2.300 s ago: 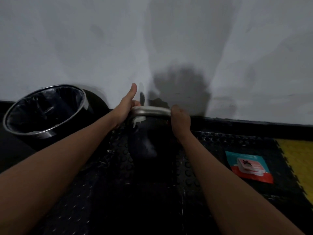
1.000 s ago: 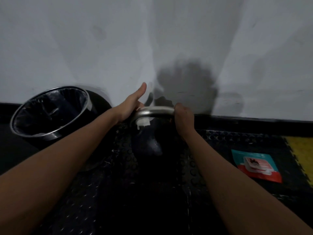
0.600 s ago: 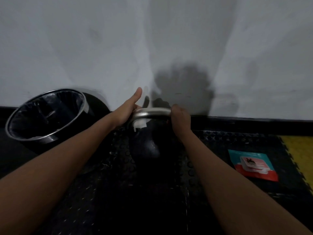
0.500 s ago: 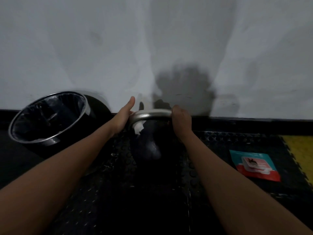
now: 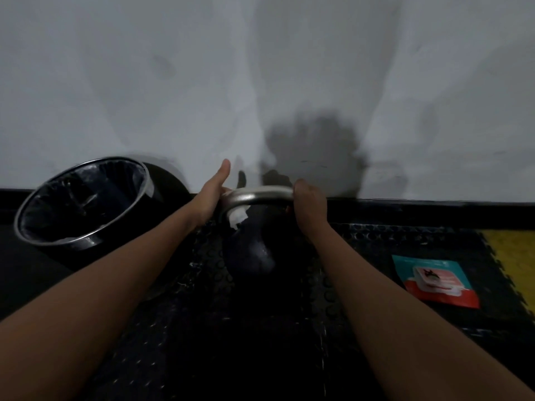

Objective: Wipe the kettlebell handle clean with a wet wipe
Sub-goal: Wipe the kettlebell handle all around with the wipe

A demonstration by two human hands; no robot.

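The left hand's fingers [image 5: 224, 195] curl under the left bend of the kettlebell handle [image 5: 260, 195], pressing a white wet wipe [image 5: 238, 217] against the metal, with the thumb stuck straight up and clear of the bar. A crumpled tail of the wipe hangs below the handle on that side. The left hand [image 5: 212, 195] thus holds the wipe around the handle, while the right hand [image 5: 308, 204] is closed in a fist around the handle's right end. The kettlebell [image 5: 252, 250], dark and round, stands on the black studded floor mat [image 5: 202, 328] close to the white wall [image 5: 173, 82]. A black lined bin [image 5: 84, 201] sits to the left, and a teal and red wipe packet [image 5: 435, 280] lies flat on the mat to the right, well apart from the kettlebell.
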